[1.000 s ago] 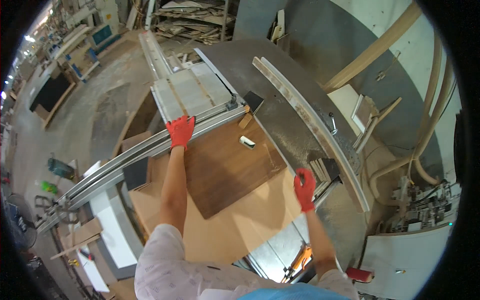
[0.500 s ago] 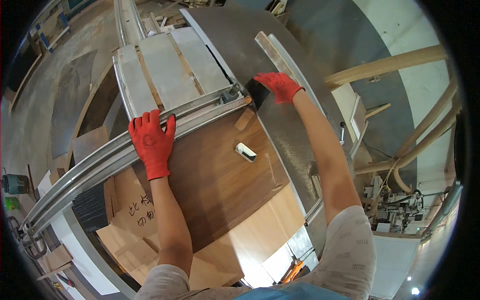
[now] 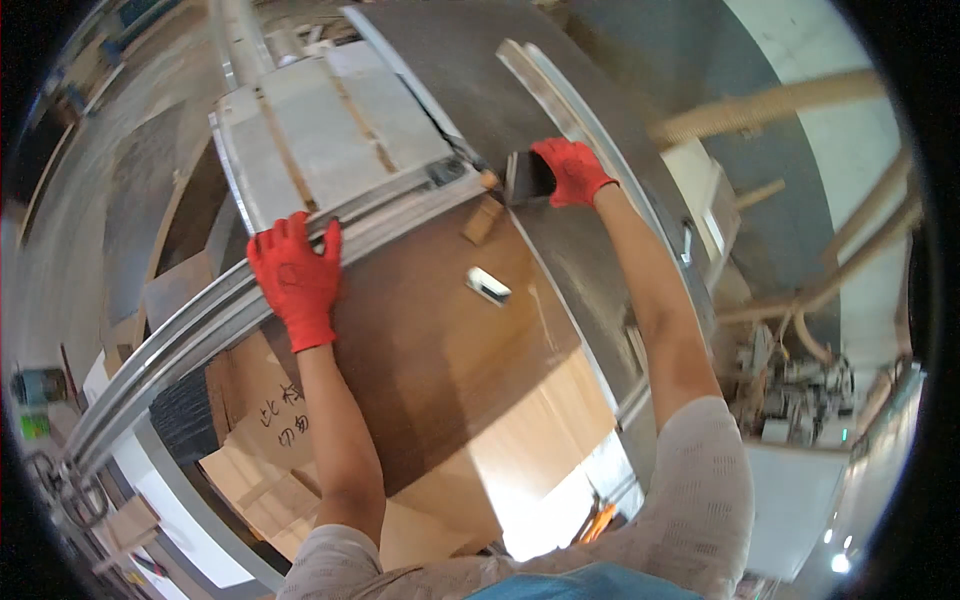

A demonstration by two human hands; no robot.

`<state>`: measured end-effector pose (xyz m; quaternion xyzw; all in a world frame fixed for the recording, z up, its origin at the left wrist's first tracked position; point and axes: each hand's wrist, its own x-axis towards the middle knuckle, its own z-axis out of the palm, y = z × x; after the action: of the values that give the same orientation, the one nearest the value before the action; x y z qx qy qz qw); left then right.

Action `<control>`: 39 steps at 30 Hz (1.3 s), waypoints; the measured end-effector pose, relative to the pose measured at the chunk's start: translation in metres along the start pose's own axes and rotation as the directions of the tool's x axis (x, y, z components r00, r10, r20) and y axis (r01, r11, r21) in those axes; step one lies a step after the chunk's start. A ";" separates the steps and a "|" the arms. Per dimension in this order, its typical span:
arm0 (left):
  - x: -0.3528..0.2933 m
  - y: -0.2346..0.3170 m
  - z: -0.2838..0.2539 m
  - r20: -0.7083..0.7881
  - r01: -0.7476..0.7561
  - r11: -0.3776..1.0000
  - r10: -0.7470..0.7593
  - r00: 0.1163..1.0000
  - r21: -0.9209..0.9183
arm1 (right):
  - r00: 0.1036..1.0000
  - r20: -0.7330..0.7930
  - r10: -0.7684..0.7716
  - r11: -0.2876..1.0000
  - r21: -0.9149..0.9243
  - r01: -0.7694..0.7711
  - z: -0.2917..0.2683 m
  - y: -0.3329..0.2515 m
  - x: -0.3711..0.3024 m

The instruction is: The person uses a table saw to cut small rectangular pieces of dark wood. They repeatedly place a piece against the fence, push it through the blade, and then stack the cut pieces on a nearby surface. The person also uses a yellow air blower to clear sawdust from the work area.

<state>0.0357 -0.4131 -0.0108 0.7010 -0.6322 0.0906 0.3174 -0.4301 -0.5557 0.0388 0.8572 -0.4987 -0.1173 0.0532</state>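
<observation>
My left hand (image 3: 295, 280), in a red glove, is hooked over the long metal fence rail (image 3: 390, 215) of a sliding table saw, its fingers curled onto the rail. In a red glove too, my right hand (image 3: 575, 172) grips a dark, flat rectangular piece (image 3: 528, 178) by its right side, over the dark saw table (image 3: 470, 85). The fingers' undersides are hidden. Between my arms lies a brown wood panel (image 3: 420, 330). On it rest a small white-and-black block (image 3: 488, 286) and a little wooden block (image 3: 483, 220) near the rail's end.
A long fence bar (image 3: 550, 90) stands beyond my right hand. The pale slotted sliding table (image 3: 330, 130) lies past the rail. Ribbed hoses (image 3: 770, 108) run at right. Cardboard (image 3: 265, 425) with handwriting lies by my left forearm. An orange-handled tool (image 3: 598, 522) is near my body.
My right hand has shifted slightly right and nearer, and the dark piece has come with it, away from the rail's end. The left hand stays at the rail. The whole view has tilted a little.
</observation>
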 end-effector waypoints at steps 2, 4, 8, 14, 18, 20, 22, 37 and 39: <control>-0.001 -0.003 -0.002 0.051 0.020 0.997 -0.024 0.998 0.075 | 0.983 -0.076 0.166 0.986 -0.008 -0.167 -0.007 0.000 -0.043; -0.005 -0.011 0.008 -0.040 0.012 0.999 -0.010 0.999 0.041 | 0.952 -0.090 0.292 0.956 0.022 -0.291 -0.024 0.013 -0.105; -0.005 0.002 -0.002 0.012 -0.013 0.990 0.011 1.000 0.140 | 0.852 -0.090 0.516 0.856 0.081 -0.510 -0.043 0.038 -0.255; -0.007 0.001 0.009 -0.067 -0.101 0.981 0.113 0.991 0.166 | 0.630 0.201 0.750 0.616 0.134 -0.776 -0.002 0.051 -0.459; -0.005 -0.018 0.007 -0.059 -0.145 0.972 0.158 0.986 0.185 | 0.565 0.388 0.728 0.497 0.270 -0.825 0.001 0.018 -0.469; -0.003 -0.021 0.014 -0.022 -0.161 0.967 0.168 0.986 0.197 | 0.538 0.403 0.740 0.472 0.259 -0.843 0.016 0.016 -0.476; 0.000 -0.032 0.017 0.031 -0.191 0.966 0.189 0.982 0.172 | 0.512 0.358 0.781 0.459 0.227 -0.859 0.033 0.010 -0.470; 0.007 -0.040 0.026 0.308 -0.174 0.979 0.134 0.942 0.107 | 0.223 -0.267 0.938 0.347 0.661 -0.665 0.042 -0.064 -0.533; 0.016 -0.047 0.023 0.341 -0.161 0.979 0.111 0.934 0.123 | 0.195 -0.337 0.921 0.384 0.705 -0.596 0.037 -0.121 -0.566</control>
<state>0.0768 -0.4391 -0.0357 0.6824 -0.7151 0.0399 0.1459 -0.6066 -0.0042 0.0619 0.4367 -0.8136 0.3704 0.1015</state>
